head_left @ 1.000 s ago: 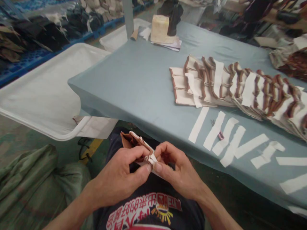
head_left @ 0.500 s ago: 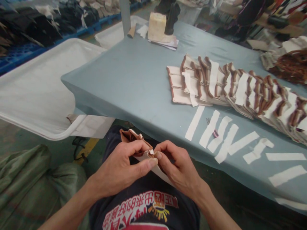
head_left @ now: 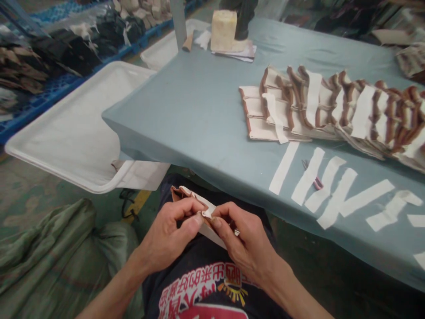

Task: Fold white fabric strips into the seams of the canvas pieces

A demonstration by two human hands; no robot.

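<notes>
Over my lap, both hands pinch a folded fabric piece (head_left: 212, 231), brown on one face and off-white on the other. My left hand (head_left: 177, 232) is closed on it, thumb and index finger at a small white edge near its middle. Right beside it, my right hand (head_left: 244, 235) grips the same piece, its thumb and fingertips almost meeting the left thumb. One brown end sticks out beyond the left fingers. The part under my right palm is hidden.
The blue-grey covered table (head_left: 186, 110) holds a long row of brown-and-cream fabric pieces (head_left: 279, 119), several white strips (head_left: 307, 177), small purple-handled snips (head_left: 318, 182) and a yellowish block (head_left: 224, 31). A white bin (head_left: 76, 128) stands left, with a green sack (head_left: 49, 261) below it.
My view has turned slightly left, so the table items sit further right. Both hands still pinch the fabric piece; my left thumb has drawn back a little, and the piece lies flatter.
</notes>
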